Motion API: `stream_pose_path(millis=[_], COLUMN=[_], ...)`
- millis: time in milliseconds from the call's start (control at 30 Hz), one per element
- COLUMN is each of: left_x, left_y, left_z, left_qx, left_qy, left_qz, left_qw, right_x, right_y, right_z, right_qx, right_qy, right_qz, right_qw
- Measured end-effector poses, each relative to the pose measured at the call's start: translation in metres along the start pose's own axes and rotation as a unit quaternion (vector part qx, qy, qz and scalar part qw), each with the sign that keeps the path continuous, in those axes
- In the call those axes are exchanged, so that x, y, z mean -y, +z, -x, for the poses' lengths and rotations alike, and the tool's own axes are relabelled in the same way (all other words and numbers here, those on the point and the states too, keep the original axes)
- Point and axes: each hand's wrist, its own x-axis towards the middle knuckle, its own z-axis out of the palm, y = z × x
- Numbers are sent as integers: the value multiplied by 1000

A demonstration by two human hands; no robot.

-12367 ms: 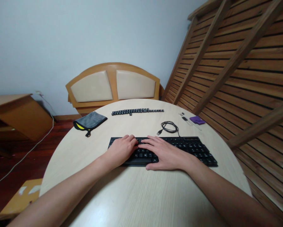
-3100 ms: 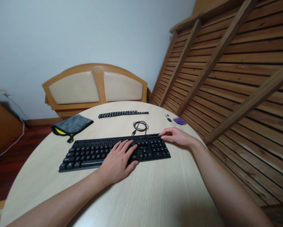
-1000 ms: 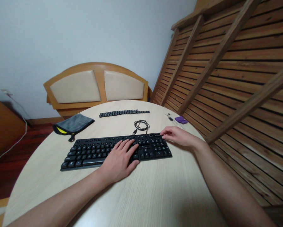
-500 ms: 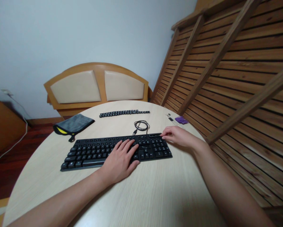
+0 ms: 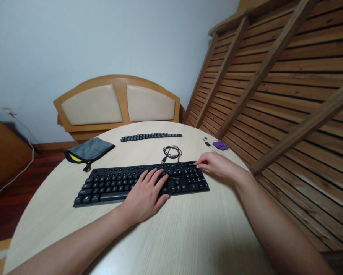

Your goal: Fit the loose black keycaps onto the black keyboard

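Observation:
A black keyboard (image 5: pixel 109 184) lies across the table in front of me, with part of its keys covered by my hands. My left hand (image 5: pixel 145 195) rests palm down on its middle-right part, fingers stretched and a little apart. At the far right corner, above the number pad, my right hand (image 5: pixel 215 165) has thumb and fingertips pressed together at the keyboard. Whatever sits between those fingertips is hidden. Behind the keyboard lies its coiled black cable (image 5: pixel 172 151) with a USB plug. Farther back, loose black keycaps (image 5: pixel 148 136) stand in rows.
A grey cloth (image 5: pixel 92 149) with a yellow underside lies at the table's left. Near the right edge are a purple item (image 5: pixel 221 145) and small thin tools beside it. A slatted wooden frame (image 5: pixel 274 88) leans close on the right, and a headboard (image 5: pixel 116 99) stands behind the round table (image 5: pixel 188 229).

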Motion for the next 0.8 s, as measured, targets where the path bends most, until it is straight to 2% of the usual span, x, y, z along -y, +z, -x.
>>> stream_pose_path(millis=[200,400,467,600,700,800], left_x=[0,0,0,-1,-1,-1], left_y=[1,0,0,-1,-1,0], left_z=[0,0,-1,-1,-1,0], left_qx=[-9,2,3,5,9,11], left_qy=[2,-1,-2,-3,-4,-5], left_qz=[-1,-9,-8,-5,-4,-3], left_qw=[1000,1000,1000,1000,1000,1000], right_x=[0,-3,-7,-21,-34,-46], right_y=[0,-1,1,9,14,17], right_z=[0,4,0,-24,-54,-88], right_qx=[12,5,-24,-105,-101,-97], right_qy=[25,-7,-15,6,44,65], right_qz=[15,-21,-29,17,103,137], right_qw=[999,1000,999,994,989,984])
